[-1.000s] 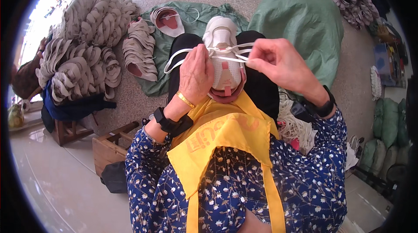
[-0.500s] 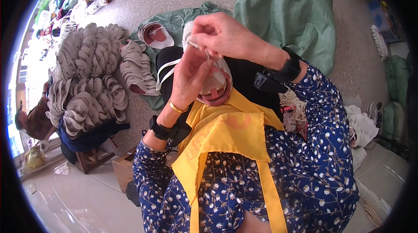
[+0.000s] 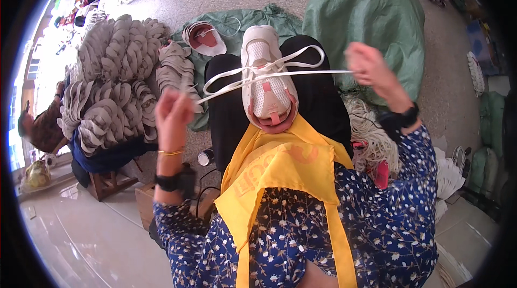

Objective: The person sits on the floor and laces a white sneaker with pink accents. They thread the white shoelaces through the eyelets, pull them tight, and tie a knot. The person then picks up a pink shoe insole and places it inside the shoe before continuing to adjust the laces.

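A cream shoe upper (image 3: 261, 102) with pink trim lies across my lap, its toe pointing away from me. A white shoelace (image 3: 318, 72) crosses it in a bow, with one loop standing out on each side. My right hand (image 3: 374, 72), out to the right, is closed on one lace end, which runs taut from the knot. On the left, the other end runs to the fingers of my left hand (image 3: 173, 115), pinched and somewhat blurred. Both hands are well apart from the upper, at either side of my knees.
Nested grey shoe pieces (image 3: 116, 56) are heaped at the left on a stool (image 3: 110, 185). Another cream-and-pink upper (image 3: 207, 37) rests on green sheeting beyond my knees. A large green sack (image 3: 366, 24) stands at the far right. Bundled white laces (image 3: 363, 121) hang by my right knee.
My hands were together over the upper, working the lace. They have moved apart to left and right, drawing the lace ends out, and a bow now shows on the upper.
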